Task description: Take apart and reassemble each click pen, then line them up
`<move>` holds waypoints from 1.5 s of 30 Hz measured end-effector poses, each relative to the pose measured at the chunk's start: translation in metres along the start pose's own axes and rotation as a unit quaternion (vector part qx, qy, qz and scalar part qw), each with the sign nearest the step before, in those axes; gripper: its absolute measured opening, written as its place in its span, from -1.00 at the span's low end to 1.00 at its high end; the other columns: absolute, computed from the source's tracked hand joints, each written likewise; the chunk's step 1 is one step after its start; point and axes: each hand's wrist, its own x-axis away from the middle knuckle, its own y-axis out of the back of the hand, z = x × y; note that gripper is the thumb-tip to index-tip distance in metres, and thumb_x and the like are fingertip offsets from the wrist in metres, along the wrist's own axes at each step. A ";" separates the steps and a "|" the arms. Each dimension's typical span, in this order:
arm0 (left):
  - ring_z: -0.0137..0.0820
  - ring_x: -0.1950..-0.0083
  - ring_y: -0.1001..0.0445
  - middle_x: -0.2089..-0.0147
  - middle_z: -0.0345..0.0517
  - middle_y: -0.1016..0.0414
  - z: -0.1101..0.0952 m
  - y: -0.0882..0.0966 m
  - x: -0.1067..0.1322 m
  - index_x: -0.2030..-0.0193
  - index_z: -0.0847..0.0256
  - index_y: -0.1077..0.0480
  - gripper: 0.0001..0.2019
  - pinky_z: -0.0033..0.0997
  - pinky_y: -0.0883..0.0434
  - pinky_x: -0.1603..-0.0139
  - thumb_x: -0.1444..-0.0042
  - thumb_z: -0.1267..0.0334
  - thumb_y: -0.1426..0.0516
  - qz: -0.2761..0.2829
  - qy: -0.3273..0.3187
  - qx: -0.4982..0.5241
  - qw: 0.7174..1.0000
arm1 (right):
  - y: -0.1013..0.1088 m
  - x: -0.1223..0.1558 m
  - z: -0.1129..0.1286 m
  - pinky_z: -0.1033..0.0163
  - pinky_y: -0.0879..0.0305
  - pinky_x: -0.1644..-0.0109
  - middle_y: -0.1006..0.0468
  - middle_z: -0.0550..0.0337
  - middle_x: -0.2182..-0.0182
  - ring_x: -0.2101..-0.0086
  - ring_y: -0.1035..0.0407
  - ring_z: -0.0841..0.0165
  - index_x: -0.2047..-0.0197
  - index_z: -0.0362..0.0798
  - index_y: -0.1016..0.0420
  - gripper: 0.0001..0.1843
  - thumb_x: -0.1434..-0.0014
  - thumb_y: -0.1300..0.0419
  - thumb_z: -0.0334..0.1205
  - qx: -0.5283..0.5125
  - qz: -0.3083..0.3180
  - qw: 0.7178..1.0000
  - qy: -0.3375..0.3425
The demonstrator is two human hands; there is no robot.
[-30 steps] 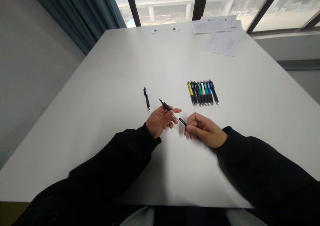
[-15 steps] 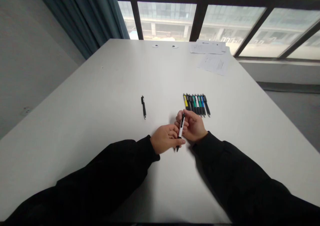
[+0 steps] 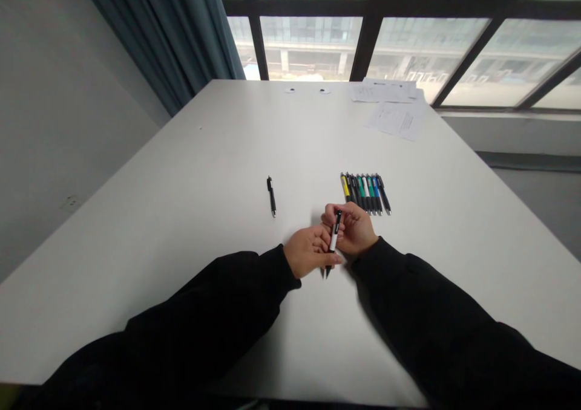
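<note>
A white-and-black pen point(image 3: 334, 240) is held between my two hands, tilted with its dark tip pointing down toward me. My left hand point(image 3: 309, 251) pinches it near the tip end with thumb and fingers. Around its upper end, the fingers of my right hand point(image 3: 354, 228) are closed. A black pen point(image 3: 272, 197) lies by itself on the white table, beyond my left hand. Just past my right hand is a row of several pens point(image 3: 365, 192) side by side, with yellow, black, green, white and blue barrels; the hand partly hides the nearest ends on the left.
The white table point(image 3: 218, 168) stretches to the window point(image 3: 313, 41). Sheets of paper point(image 3: 394, 118) lie at its far right corner. Two small white items point(image 3: 323, 91) sit near the far edge. A blue curtain point(image 3: 181, 41) hangs at the left.
The whole view has shifted slightly, so the table and pens appear a little further right and lower. Both hands keep their hold on the white-and-black pen; its upper end looks slightly lower.
</note>
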 end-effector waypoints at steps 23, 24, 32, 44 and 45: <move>-0.46 0.47 -0.49 0.48 -0.21 -0.48 -0.005 0.012 -0.011 0.25 0.26 -0.26 -0.50 -0.47 -0.44 0.42 0.04 -0.13 -0.29 -0.203 -0.058 0.030 0.977 | -0.008 0.034 -0.024 0.22 0.06 0.46 -0.54 0.00 0.45 0.49 -0.40 0.30 0.31 -0.09 -0.34 -0.69 -0.36 0.09 -0.14 0.857 -0.120 0.494 0.087; -0.44 0.46 -0.49 0.46 -0.20 -0.48 -0.004 0.012 -0.011 0.23 0.26 -0.25 -0.49 -0.44 -0.46 0.41 0.02 -0.15 -0.27 -0.199 -0.060 0.018 0.978 | -0.005 0.031 -0.020 0.22 0.08 0.48 -0.56 -0.02 0.45 0.50 -0.41 0.29 0.31 -0.10 -0.35 -0.68 -0.37 0.09 -0.13 0.864 -0.155 0.474 0.066; -0.45 0.45 -0.47 0.44 -0.16 -0.46 0.002 0.008 -0.005 0.25 0.26 -0.29 -0.59 -0.46 -0.42 0.44 -0.14 -0.11 -0.16 -0.158 -0.070 -0.089 0.981 | 0.006 0.015 -0.002 0.28 -0.12 0.47 -0.60 -0.08 0.47 0.46 -0.53 0.18 0.27 -0.13 -0.38 -0.65 -0.40 0.12 -0.15 0.884 -0.251 0.395 0.005; -0.46 0.46 -0.46 0.45 -0.16 -0.46 0.003 0.010 0.000 0.28 0.25 -0.31 -0.67 -0.47 -0.42 0.43 -0.18 -0.02 -0.14 -0.143 -0.063 -0.137 0.978 | 0.008 0.017 0.001 0.20 -0.32 0.39 -0.62 -0.10 0.45 0.41 -0.57 0.11 0.31 -0.13 -0.48 -0.58 -0.38 0.12 -0.16 0.882 -0.276 0.383 -0.012; -0.46 0.47 -0.46 0.45 -0.17 -0.46 0.003 0.010 0.000 0.27 0.25 -0.30 -0.68 -0.47 -0.41 0.45 -0.18 -0.01 -0.13 -0.141 -0.060 -0.140 0.978 | 0.009 0.016 0.002 0.20 -0.31 0.38 -0.62 -0.10 0.45 0.41 -0.57 0.11 0.31 -0.13 -0.49 -0.57 -0.38 0.12 -0.15 0.881 -0.277 0.384 -0.012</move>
